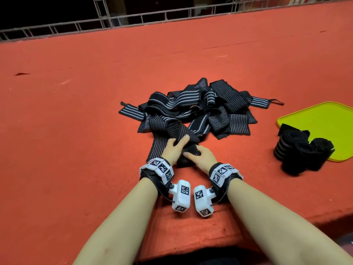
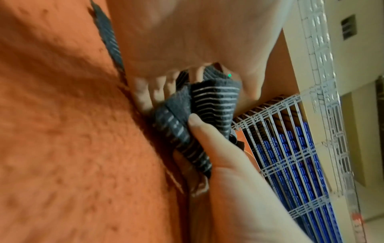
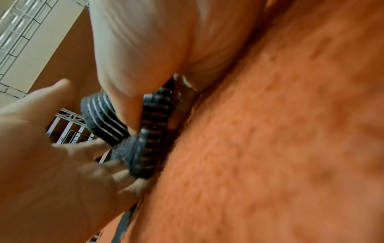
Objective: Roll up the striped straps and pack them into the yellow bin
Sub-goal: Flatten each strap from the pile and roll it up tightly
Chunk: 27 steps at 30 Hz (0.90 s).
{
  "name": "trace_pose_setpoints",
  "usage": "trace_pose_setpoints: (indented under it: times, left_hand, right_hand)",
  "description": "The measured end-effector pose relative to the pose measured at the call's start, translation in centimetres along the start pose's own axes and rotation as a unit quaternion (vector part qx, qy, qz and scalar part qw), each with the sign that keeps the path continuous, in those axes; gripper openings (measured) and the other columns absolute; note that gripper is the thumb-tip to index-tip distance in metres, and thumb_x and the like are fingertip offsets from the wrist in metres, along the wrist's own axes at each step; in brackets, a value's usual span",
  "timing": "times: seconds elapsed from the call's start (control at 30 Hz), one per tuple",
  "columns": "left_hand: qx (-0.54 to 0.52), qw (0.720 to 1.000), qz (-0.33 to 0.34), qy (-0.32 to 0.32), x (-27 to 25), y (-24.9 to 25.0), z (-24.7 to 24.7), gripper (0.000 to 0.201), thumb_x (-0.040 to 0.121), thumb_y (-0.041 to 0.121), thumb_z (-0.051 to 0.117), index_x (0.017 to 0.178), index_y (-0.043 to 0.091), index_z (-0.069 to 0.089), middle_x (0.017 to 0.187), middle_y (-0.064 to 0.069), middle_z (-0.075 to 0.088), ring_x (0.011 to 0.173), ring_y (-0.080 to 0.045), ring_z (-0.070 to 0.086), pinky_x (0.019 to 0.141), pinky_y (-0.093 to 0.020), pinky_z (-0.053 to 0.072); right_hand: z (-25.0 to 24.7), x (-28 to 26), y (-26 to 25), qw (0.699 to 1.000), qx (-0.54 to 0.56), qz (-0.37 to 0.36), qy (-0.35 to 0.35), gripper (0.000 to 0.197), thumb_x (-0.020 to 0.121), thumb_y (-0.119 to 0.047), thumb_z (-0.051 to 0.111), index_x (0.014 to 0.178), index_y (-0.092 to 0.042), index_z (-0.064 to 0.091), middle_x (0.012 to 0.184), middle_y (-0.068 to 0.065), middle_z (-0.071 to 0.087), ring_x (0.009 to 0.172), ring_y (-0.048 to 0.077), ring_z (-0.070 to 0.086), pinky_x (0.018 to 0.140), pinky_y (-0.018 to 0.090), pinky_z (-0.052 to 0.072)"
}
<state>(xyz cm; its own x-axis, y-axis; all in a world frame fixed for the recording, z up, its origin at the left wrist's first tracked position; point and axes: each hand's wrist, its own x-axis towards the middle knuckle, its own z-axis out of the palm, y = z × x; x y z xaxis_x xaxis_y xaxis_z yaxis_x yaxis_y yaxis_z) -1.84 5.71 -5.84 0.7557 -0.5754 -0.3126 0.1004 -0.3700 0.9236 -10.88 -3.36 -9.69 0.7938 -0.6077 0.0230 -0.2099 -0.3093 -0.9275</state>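
Both hands work one black, white-striped strap (image 1: 178, 130) on the red felt table. My left hand (image 1: 176, 148) grips it from the left, thumb on top. My right hand (image 1: 200, 156) clasps the partly rolled dark end, thumb pointing left. In the left wrist view the left hand's fingers (image 2: 158, 92) curl over the strap (image 2: 214, 105), and the right thumb (image 2: 197, 125) presses on it. In the right wrist view the strap (image 3: 153, 115) is pinched against the felt. Behind lies a loose pile of straps (image 1: 200, 106). Black rolled straps (image 1: 298, 155) stand on the near left corner of the shallow yellow bin (image 1: 324, 119).
The red felt table (image 1: 76, 111) stretches wide to the left and far back. A white metal railing (image 1: 133, 18) runs along its far edge. The table's near edge (image 1: 286, 217) drops away just right of my right forearm.
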Motion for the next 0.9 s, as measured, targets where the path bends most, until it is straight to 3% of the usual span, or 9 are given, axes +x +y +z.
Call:
trace_pose_setpoints:
  times: [0.13,0.23,0.3,0.37,0.47,0.6,0.7,0.8,0.9]
  left_hand:
    - [0.118,0.992,0.049,0.022,1.7,-0.6,-0.6,0.022,0.082,0.003,0.056,0.102,0.007,0.062,0.104,-0.018,0.066,0.104,-0.033,0.061,0.095,-0.042,0.047]
    - [0.134,0.989,0.06,0.036,1.6,-0.2,-1.3,0.019,0.082,0.014,0.05,0.094,0.003,0.061,0.1,-0.018,0.065,0.099,-0.03,0.06,0.093,-0.038,0.045]
    - [0.152,0.987,0.052,0.005,1.0,-0.2,-1.8,0.035,0.077,0.024,0.047,0.1,0.003,0.062,0.106,-0.018,0.066,0.102,-0.032,0.06,0.097,-0.041,0.046]
    - [0.191,0.98,0.048,-0.019,0.6,-0.6,-2.3,0.045,0.072,0.028,0.043,0.104,0.003,0.062,0.111,-0.018,0.065,0.106,-0.032,0.059,0.097,-0.04,0.045]
    - [0.212,0.976,0.049,-0.023,0.1,-0.3,-2.9,0.025,0.09,0.012,0.043,0.102,0.001,0.061,0.108,-0.017,0.063,0.1,-0.028,0.056,0.087,-0.031,0.041]
    - [0.213,0.976,0.056,0.006,0.3,-0.4,-3.9,0.023,0.091,0.006,0.041,0.07,0.01,0.049,0.086,-0.014,0.055,0.081,-0.022,0.047,0.069,-0.028,0.032]
    - [0.168,0.983,0.068,0.018,-0.1,-0.2,-5.3,0.022,0.087,0.012,0.045,0.065,0.012,0.046,0.08,-0.015,0.055,0.078,-0.021,0.045,0.07,-0.028,0.031]
    - [0.106,0.991,0.047,0.07,-0.7,-0.2,-7.7,0.033,0.091,0.0,0.04,0.06,0.012,0.044,0.063,-0.006,0.051,0.067,-0.022,0.042,0.056,-0.028,0.03]
    - [-0.009,0.992,0.02,0.123,-1.3,-0.1,-10.7,0.024,0.084,0.013,0.042,0.061,0.013,0.044,0.059,-0.01,0.046,0.062,-0.023,0.037,0.052,-0.031,0.028]
  right_hand:
    - [-0.3,0.5,-0.2,0.975,0.208,0.073,0.033,0.007,0.091,-0.011,0.059,0.086,-0.016,0.056,0.079,0.001,0.058,0.071,0.008,0.054,0.067,0.016,0.043]
    - [-0.7,2.4,0.7,0.879,0.435,0.181,0.075,0.022,0.097,-0.025,0.051,0.11,-0.008,0.045,0.101,0.014,0.057,0.093,0.023,0.06,0.078,0.028,0.05]
    - [-0.7,3.5,1.4,0.876,0.434,0.209,0.038,0.053,0.093,-0.039,0.056,0.129,-0.002,0.044,0.122,0.016,0.057,0.111,0.03,0.058,0.093,0.038,0.05]
    - [-0.7,4.1,1.8,0.878,0.422,0.225,0.018,0.049,0.09,-0.033,0.063,0.127,-0.003,0.053,0.123,0.013,0.062,0.109,0.029,0.062,0.098,0.04,0.048]
    - [-1.0,4.8,1.9,0.875,0.417,0.243,0.039,0.007,0.093,-0.006,0.056,0.098,-0.002,0.058,0.111,0.019,0.064,0.09,0.026,0.066,0.076,0.035,0.058]
    - [-1.5,5.1,1.4,0.86,0.383,0.334,0.04,0.009,0.096,-0.012,0.052,0.088,-0.01,0.055,0.071,0.01,0.061,0.06,0.022,0.059,0.043,0.029,0.052]
    - [-1.9,5.2,1.2,0.846,0.394,0.356,0.055,0.019,0.099,-0.019,0.046,0.083,-0.015,0.053,0.047,0.001,0.052,0.035,0.016,0.049,0.039,0.023,0.045]
    - [-2.5,5.0,0.5,0.833,0.416,0.359,0.07,0.012,0.101,-0.02,0.043,0.096,-0.012,0.05,0.069,0.011,0.062,0.038,0.023,0.058,0.036,0.027,0.047]
    - [-2.4,4.9,0.3,0.842,0.411,0.339,0.082,0.015,0.101,-0.026,0.043,0.095,-0.013,0.047,0.066,0.004,0.058,0.032,0.016,0.056,0.039,0.023,0.046]
